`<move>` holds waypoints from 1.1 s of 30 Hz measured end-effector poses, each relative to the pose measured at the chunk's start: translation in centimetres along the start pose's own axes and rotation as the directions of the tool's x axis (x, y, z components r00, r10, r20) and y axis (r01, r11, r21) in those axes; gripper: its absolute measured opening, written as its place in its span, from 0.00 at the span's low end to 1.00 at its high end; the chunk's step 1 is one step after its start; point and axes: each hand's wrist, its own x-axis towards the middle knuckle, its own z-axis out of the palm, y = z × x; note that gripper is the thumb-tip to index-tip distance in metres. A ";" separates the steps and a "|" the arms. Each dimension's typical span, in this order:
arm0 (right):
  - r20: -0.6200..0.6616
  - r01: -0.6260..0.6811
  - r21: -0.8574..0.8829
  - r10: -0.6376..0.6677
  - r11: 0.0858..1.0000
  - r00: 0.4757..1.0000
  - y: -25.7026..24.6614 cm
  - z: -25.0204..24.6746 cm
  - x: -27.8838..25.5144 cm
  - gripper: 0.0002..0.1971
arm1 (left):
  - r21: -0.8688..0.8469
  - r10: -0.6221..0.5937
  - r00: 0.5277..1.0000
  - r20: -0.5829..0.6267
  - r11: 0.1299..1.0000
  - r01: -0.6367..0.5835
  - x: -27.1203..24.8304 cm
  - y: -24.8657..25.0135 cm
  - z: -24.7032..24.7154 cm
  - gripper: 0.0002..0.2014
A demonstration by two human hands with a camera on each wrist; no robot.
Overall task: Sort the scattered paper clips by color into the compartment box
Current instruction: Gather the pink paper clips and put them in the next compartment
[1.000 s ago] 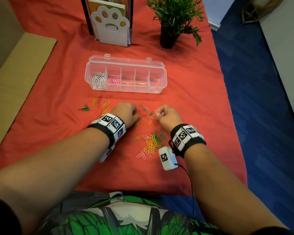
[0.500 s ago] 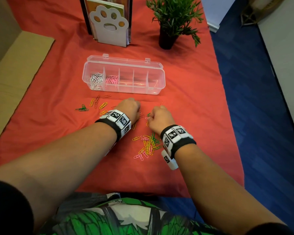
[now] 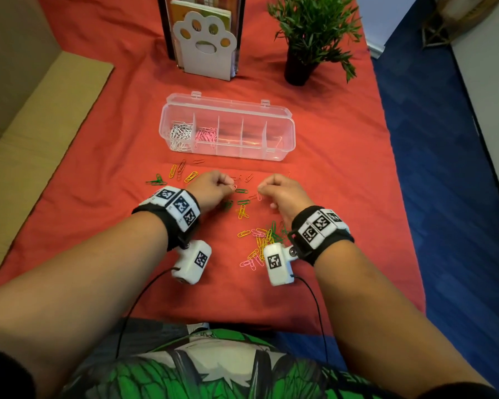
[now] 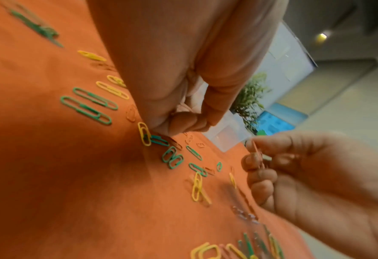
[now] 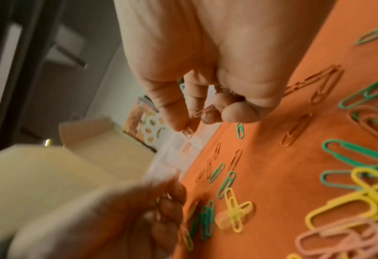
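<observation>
Orange paper clip (image 5: 202,110) pinched between thumb and forefinger of my right hand (image 3: 283,194), the other fingers curled in; that hand hangs just above the desk (image 3: 357,182), draped in an orange-red cloth. My left hand (image 3: 211,188) sits close beside it, fingers curled into a loose fist with the fingertips (image 4: 183,122) down at the cloth; I cannot tell whether it holds a clip. Between the two hands lie a few green clips (image 3: 241,191) and a crossed yellow pair (image 3: 242,212), along with orange ones that hardly stand out from the cloth. Nearer to me, by the right wrist, is the main heap (image 3: 261,243) of yellow, green and pink clips. Left of my left hand lie a small green bunch (image 3: 157,180) and a few yellow and orange clips (image 3: 182,171). Beyond the hands stands the clear compartment box (image 3: 283,151), lid open: white clips (image 3: 180,136) fill its leftmost compartment, pink clips (image 3: 205,135) the next one, and I cannot make out what the others contain. Farther back are a paw-shaped holder (image 3: 205,47) and a potted plant (image 3: 308,33). Cardboard (image 3: 35,145) lies along the left edge.
</observation>
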 end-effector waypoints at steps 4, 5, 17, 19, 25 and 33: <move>0.066 -0.127 0.355 0.111 0.926 0.992 0.2 -0.3 -1.0 0.12 | -0.412 -0.117 0.984 0.134 0.897 0.163 -1.7 0.1 0.2 0.12; 0.083 -0.151 0.413 0.128 0.898 0.988 0.2 -0.3 -1.3 0.12 | -0.462 -0.130 0.977 0.167 0.865 0.194 -2.1 0.2 0.1 0.12; 0.171 -0.292 0.593 0.237 0.750 0.956 2.0 -1.4 -4.6 0.10 | -0.449 -0.181 0.932 0.314 0.837 0.314 -4.6 -0.8 1.1 0.13; 0.128 -0.277 0.516 0.246 0.811 0.961 2.7 -1.5 -5.0 0.11 | -0.348 -0.178 0.938 0.297 0.894 0.280 -5.0 -1.1 1.8 0.14; 0.082 -0.309 0.321 0.299 0.895 0.951 3.9 -2.1 -6.3 0.16 | -0.027 -0.005 0.980 0.197 1.000 0.011 -5.2 -1.8 3.6 0.09; 0.071 -0.292 0.483 0.296 0.826 0.953 4.4 -2.5 -7.5 0.17 | 0.556 0.195 0.966 0.169 0.790 -0.257 -6.1 -2.2 3.9 0.12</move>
